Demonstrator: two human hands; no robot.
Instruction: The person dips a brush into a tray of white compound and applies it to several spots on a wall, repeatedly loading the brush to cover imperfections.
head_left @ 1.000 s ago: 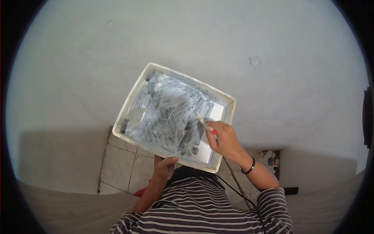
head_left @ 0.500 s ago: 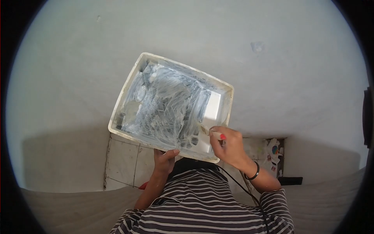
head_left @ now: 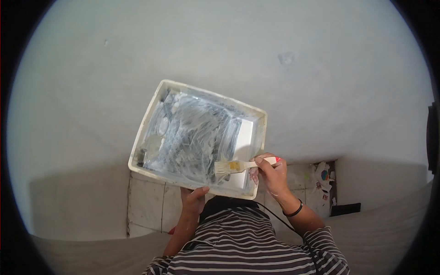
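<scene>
My left hand (head_left: 194,198) grips the near edge of a white paint tray (head_left: 145,120) and holds it up in front of a pale wall. White paint is streaked over the tray's dark ribbed floor (head_left: 192,137). My right hand (head_left: 271,173) holds a small paintbrush (head_left: 233,166) by its pale handle with a red end. The brush lies level, its bristles pointing left over the tray's near right corner. A black band sits on my right wrist.
The pale painted wall (head_left: 229,55) fills the upper view. Below lies a tiled floor (head_left: 146,206), with bits of scattered litter (head_left: 323,178) at the right. My striped shirt (head_left: 247,252) and a black cable show at the bottom.
The brush has been lifted from the tray floor and turned level, bristles now pointing left. My right hand moved down and right. The tray tilted slightly and sits lower in view.
</scene>
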